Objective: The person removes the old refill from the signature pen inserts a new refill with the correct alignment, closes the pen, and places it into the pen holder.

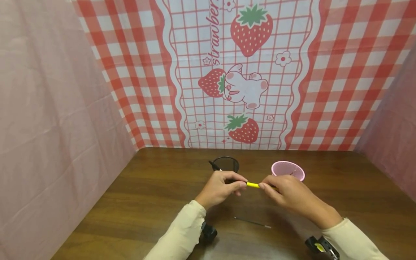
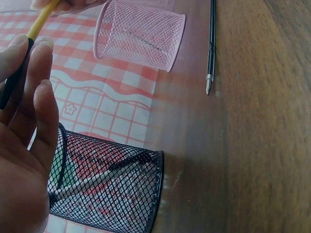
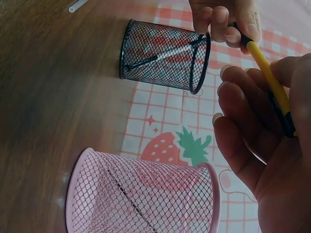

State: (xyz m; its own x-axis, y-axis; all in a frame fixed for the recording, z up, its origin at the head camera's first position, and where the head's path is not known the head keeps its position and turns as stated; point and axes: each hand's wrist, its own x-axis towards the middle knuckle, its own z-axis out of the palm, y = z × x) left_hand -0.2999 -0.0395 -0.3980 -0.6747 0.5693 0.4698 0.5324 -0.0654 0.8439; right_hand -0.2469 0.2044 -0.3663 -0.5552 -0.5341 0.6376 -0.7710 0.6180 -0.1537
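Observation:
Between both hands stretches a pen (image 1: 253,185) with a yellow barrel and a black front section. The left hand (image 1: 221,189) pinches the black section (image 2: 19,70) between thumb and fingers. On the other side, the right hand (image 1: 294,196) grips the yellow barrel (image 3: 265,68), whose rear end with a black clip shows by the palm. The two sections meet end to end in the wrist views. Below the hands, a thin dark pen refill (image 1: 251,222) with a metal tip (image 2: 209,85) lies on the wooden table.
Behind the left hand stands a black mesh cup (image 2: 114,204) with a black-and-white pen (image 3: 160,57) leaning inside. A pink mesh cup (image 3: 194,194), behind the right hand, holds a thin dark stick (image 3: 129,194). A strawberry-print cloth (image 1: 247,83) hangs at the table's (image 1: 156,195) back.

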